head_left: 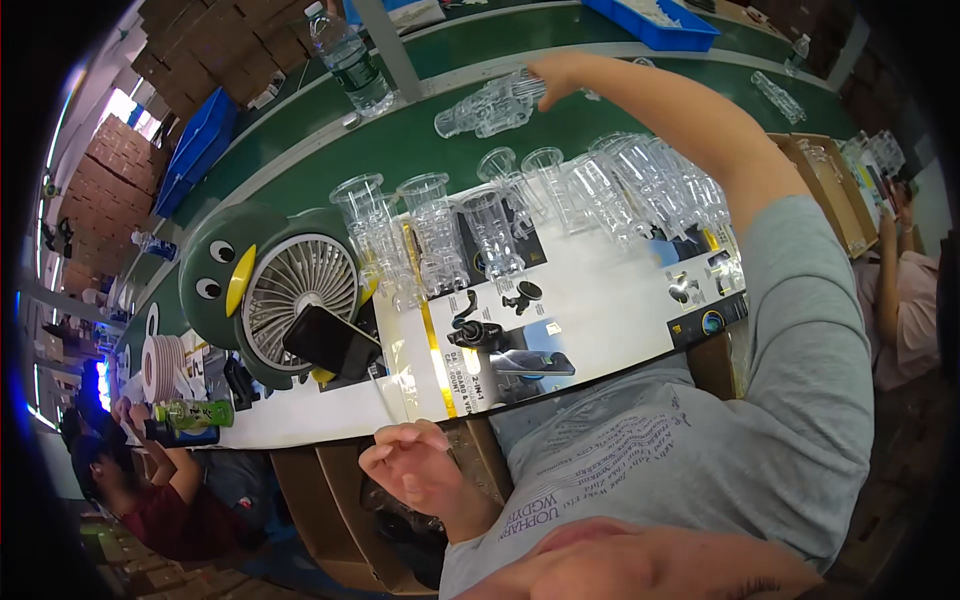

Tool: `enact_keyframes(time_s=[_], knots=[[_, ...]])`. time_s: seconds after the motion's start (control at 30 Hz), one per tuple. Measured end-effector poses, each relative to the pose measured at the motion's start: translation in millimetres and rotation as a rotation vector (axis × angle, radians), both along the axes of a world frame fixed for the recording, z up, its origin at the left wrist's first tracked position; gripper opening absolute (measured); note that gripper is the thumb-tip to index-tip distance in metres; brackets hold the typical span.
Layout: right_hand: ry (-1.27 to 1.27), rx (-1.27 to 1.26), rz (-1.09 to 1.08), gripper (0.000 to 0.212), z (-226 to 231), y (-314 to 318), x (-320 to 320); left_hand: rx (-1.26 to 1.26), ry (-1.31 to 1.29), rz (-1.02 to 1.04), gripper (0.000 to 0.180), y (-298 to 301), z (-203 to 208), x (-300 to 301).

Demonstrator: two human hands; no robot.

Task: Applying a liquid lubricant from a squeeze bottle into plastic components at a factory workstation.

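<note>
My right arm stretches over the table to the green conveyor belt. My right hand has its fingers closed around the end of a clear plastic tube-like part, which lies with similar ones on the belt. Part of the grip is hidden by the hand itself. My left hand is held above the near edge of the table, palm showing, fingers loosely bent and apart, holding nothing. Between the hands, several clear parts with flared rims stand in a row along the far side of the table.
A green bird-shaped fan with a dark phone leaning on it stands at the left. A water bottle and blue tray are beyond. Open cardboard boxes sit below the table edge. Other people work on both sides.
</note>
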State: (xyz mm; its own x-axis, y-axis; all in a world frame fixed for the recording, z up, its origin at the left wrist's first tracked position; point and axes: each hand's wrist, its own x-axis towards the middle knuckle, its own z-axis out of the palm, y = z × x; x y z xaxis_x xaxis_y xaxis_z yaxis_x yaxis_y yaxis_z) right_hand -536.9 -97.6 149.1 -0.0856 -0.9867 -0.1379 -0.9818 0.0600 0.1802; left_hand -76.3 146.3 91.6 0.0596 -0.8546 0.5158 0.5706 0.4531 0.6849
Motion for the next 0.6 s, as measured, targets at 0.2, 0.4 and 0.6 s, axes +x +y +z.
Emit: enact_keyframes(time_s=[0.2, 0.4, 0.6], knots=[[0.081, -0.013, 0.015, 0.069, -11.6, 2.6, -23.6, 0.058, -0.244, 0.026, 0.040, -6.3, -16.9, -3.5], [0.094, 0.069, -0.064, 0.068, -29.3, 17.7, -27.7, 0.157, -0.355, -0.008, 0.040, -17.6, -29.9, -19.7], [0.041, -0.033, 0.104, 0.051, 29.4, 34.4, -37.8, 0.152, -0.391, -0.061, 0.068, -34.1, -43.3, -37.1]])
